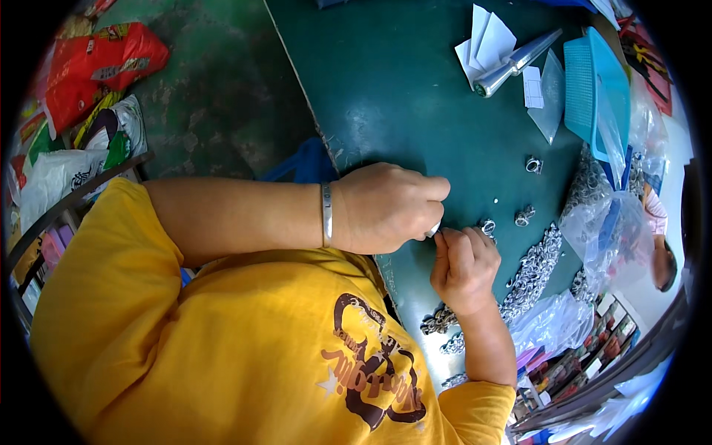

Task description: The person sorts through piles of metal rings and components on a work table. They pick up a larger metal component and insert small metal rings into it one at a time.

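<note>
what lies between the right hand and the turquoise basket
The head view shows several small silvery metal ring-like pieces and a white speck on the green tabletop between the right hand and the turquoise basket.

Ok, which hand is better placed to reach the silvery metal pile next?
Likely the right hand: the silvery metal pile lies close beside it, while the left hand is farther away.

Yellow short-sleeved T-shirt, dark brown chest print, pale star, silver bangle on left wrist
</note>
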`<action>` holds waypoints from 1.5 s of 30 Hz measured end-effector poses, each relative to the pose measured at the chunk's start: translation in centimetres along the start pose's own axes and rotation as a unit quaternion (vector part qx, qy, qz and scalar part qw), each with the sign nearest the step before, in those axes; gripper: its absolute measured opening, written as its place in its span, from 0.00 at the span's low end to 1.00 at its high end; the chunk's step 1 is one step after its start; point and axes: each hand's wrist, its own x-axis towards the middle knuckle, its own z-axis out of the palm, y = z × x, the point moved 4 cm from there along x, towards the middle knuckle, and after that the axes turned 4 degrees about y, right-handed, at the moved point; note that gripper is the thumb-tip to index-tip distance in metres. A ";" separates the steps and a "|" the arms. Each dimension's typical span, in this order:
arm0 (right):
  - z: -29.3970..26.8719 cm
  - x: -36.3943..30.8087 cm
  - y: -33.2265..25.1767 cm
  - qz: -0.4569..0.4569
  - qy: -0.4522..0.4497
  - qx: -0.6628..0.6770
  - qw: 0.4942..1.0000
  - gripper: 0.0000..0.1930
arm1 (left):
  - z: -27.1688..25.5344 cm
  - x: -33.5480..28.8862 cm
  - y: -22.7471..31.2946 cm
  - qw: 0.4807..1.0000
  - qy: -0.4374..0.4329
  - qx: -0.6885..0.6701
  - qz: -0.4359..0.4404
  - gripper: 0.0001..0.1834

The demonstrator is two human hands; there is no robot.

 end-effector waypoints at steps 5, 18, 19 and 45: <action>0.5 -0.1 0.4 -0.024 0.013 0.011 1.000 0.06 | 0.1 0.0 0.0 1.000 -0.008 -0.001 0.000 0.09; -0.9 2.7 1.8 -0.115 -0.065 0.014 0.991 0.06 | 0.0 0.0 -0.2 1.000 -0.013 0.001 0.000 0.10; -1.1 2.4 1.6 -0.111 -0.062 -0.008 0.992 0.06 | 0.0 0.0 -0.2 1.000 -0.011 0.002 0.001 0.10; -0.5 1.2 1.0 -0.070 -0.042 0.016 0.997 0.06 | 0.1 0.0 -0.1 1.000 -0.002 -0.005 -0.009 0.09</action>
